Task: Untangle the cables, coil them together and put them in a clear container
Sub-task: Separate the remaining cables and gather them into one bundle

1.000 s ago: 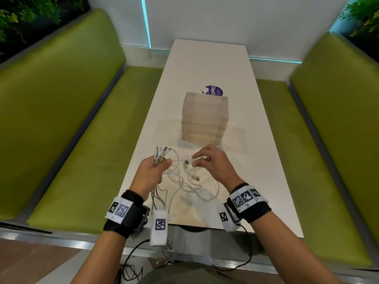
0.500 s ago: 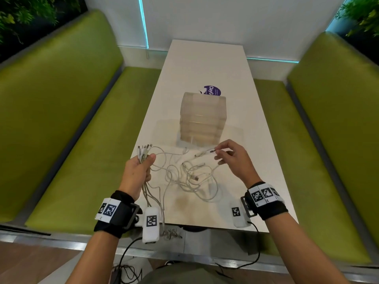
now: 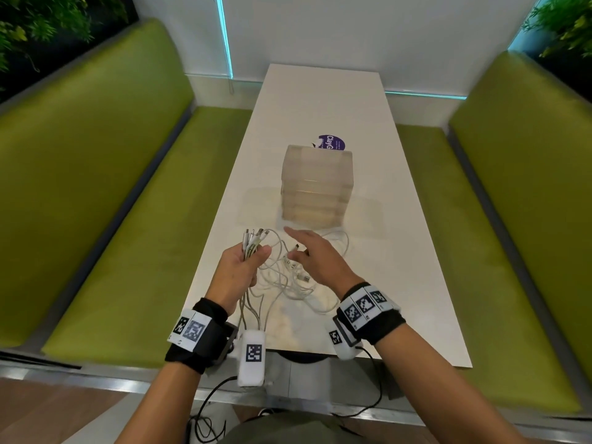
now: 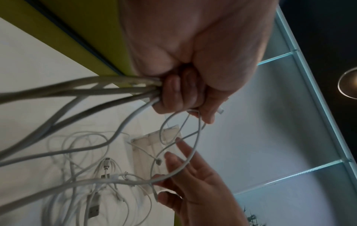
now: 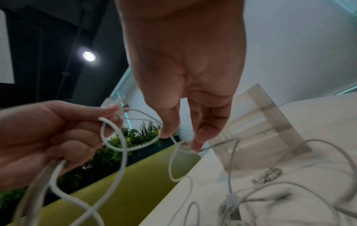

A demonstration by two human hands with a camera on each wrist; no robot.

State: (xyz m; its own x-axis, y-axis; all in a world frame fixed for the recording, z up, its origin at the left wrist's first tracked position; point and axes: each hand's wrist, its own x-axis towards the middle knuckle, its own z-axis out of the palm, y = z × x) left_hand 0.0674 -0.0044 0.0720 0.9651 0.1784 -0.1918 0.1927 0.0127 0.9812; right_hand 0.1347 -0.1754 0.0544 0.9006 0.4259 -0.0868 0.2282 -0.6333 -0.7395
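Observation:
Several white cables (image 3: 288, 283) lie tangled on the white table (image 3: 400, 283) in front of a stack of clear containers (image 3: 317, 187). My left hand (image 3: 253, 257) grips a bundle of cable ends, and their plugs (image 3: 254, 237) stick up out of the fist. In the left wrist view, the cords (image 4: 96, 88) run out of that fist (image 4: 183, 94). My right hand (image 3: 307, 254) hovers just right of the bundle. Its thumb and a fingertip pinch one cable end (image 5: 184, 145), and the other fingers are stretched out. A loop (image 5: 115, 137) hangs between the two hands.
A purple round sticker (image 3: 331, 143) lies behind the containers. Green benches (image 3: 128, 251) (image 3: 480, 251) run along both long sides of the table. The near table edge (image 3: 320, 350) is just beyond my wrists, and some cords hang over it.
My right hand has carried its cable end left from the table's right side, close to the left hand's bundle. The left hand still grips the same ends.

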